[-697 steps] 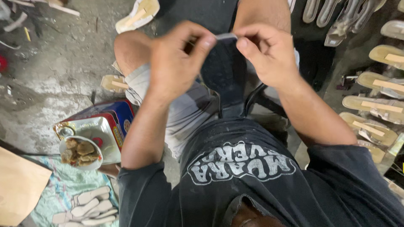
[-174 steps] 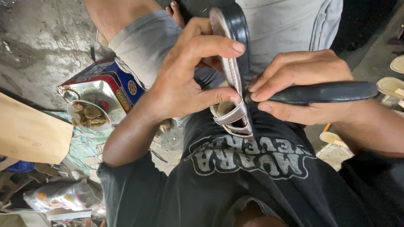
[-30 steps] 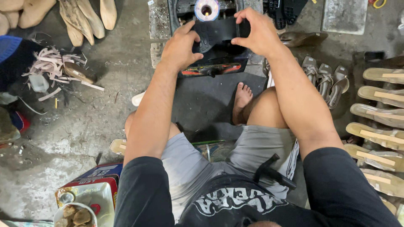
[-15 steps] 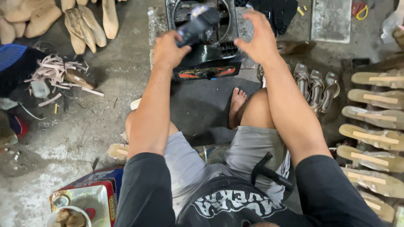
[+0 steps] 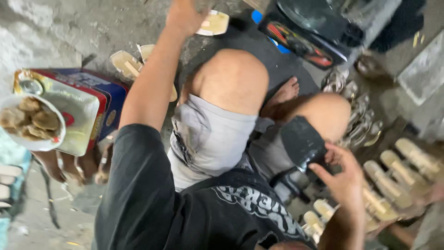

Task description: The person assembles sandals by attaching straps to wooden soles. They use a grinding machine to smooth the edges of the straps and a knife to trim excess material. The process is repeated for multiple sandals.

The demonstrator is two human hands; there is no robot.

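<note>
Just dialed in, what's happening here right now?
A person sits on the concrete floor among shoe parts. The right hand holds a black shoe piece beside the right knee. The left hand reaches out toward a pale insole on the floor; its fingers are cut off by the frame edge. Rows of tan soles lie at the right, and a bowl of food sits on a tin at the left.

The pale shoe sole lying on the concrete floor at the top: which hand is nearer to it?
Left. The left hand is right beside the pale shoe sole, seemingly touching it. The right hand is far off by the lap, holding a black shoe.
</note>
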